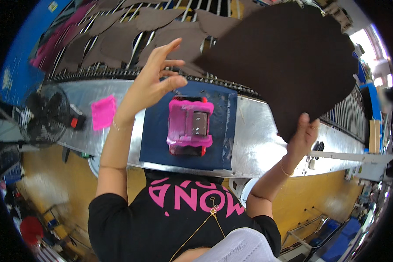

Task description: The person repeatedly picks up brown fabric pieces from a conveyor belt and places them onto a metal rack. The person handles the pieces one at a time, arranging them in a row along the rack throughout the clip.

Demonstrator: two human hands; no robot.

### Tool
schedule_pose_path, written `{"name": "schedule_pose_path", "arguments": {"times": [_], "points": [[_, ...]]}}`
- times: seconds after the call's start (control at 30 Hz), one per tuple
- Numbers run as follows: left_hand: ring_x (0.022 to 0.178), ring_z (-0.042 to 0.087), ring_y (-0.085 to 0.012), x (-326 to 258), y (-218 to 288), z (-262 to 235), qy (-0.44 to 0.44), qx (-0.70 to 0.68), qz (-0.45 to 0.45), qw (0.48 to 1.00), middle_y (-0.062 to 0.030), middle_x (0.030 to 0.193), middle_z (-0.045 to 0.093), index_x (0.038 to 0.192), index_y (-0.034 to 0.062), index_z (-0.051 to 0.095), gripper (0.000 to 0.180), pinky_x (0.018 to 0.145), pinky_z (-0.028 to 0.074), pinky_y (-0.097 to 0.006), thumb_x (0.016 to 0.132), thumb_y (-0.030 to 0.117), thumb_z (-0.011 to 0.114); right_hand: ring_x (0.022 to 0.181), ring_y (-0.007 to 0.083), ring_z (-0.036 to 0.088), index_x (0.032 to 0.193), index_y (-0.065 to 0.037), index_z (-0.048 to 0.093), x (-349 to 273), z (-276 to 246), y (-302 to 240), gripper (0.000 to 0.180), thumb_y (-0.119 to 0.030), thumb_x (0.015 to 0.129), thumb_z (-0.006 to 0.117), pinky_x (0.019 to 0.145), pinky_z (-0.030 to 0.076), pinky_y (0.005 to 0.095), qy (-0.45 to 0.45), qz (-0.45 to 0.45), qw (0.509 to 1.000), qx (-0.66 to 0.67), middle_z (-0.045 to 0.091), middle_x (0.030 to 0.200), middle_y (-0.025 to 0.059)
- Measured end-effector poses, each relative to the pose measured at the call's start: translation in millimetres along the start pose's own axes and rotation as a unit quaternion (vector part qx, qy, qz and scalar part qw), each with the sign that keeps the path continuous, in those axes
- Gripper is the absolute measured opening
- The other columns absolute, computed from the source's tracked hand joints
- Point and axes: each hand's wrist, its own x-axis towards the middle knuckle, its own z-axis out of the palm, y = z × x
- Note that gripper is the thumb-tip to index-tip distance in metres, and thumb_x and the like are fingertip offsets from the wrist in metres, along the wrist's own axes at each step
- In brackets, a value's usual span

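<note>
My right hand [302, 139] grips the lower edge of a large dark brown flat cut piece [292, 65], thumb showing on top. The piece is raised over the right side of the metal table and hides part of the rack behind it. In the air above the table's far edge, my left hand [158, 81] has its fingers apart and nothing in them. Just below it, a pink-framed device [179, 124] with red ends and a brown block [200, 124] in its slot rests on a dark blue mat [157, 150].
Beyond the table [257, 153] runs a slatted rack [137, 41] with several brown cut pieces [118, 46] lying on it. A small black fan [46, 111] stands at the left, beside a pink scalloped piece [104, 112]. A white bar [340, 156] juts in at the right.
</note>
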Motion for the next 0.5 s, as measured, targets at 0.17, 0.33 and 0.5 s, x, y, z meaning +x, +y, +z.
{"name": "schedule_pose_path", "arguments": {"times": [0.17,0.33,0.5], "points": [[0.061,0.064,-0.0112,-19,38,-66,-0.045,0.02,-0.163,0.985,-0.0051,0.073,0.064,0.099,-0.0016,0.063,0.018,0.051,0.05,-0.022,0.09,0.014,0.063,0.075,0.0143,0.061,0.1,0.001,0.059,-21,74,-47,0.016,-0.009,0.088,0.065,0.065,0.048,0.0268,-0.161,-0.022,0.986,0.039,0.067,0.086,0.0112],[0.058,0.063,-0.0108,-55,62,-119,0.103,0.148,-0.107,0.978,-0.0061,0.072,0.066,0.097,-0.0018,0.062,0.016,0.05,0.047,-0.021,0.087,0.01,0.066,0.066,0.0226,0.065,0.098,-0.001,0.064,-37,116,-41,0.022,-0.008,0.079,0.072,0.062,0.05,0.0287,-0.332,-0.03,0.936,0.116,0.069,0.08,0.0124],[0.059,0.063,-0.0102,-78,68,-132,0.106,0.163,-0.136,0.971,-0.0053,0.073,0.066,0.096,-0.0013,0.063,0.012,0.052,0.048,-0.022,0.087,0.007,0.065,0.069,0.025,0.065,0.098,-0.005,0.068,-43,123,-38,0.026,0.001,0.073,0.069,0.063,0.05,0.0316,-0.342,-0.115,0.929,0.079,0.069,0.083,0.0106]]}}
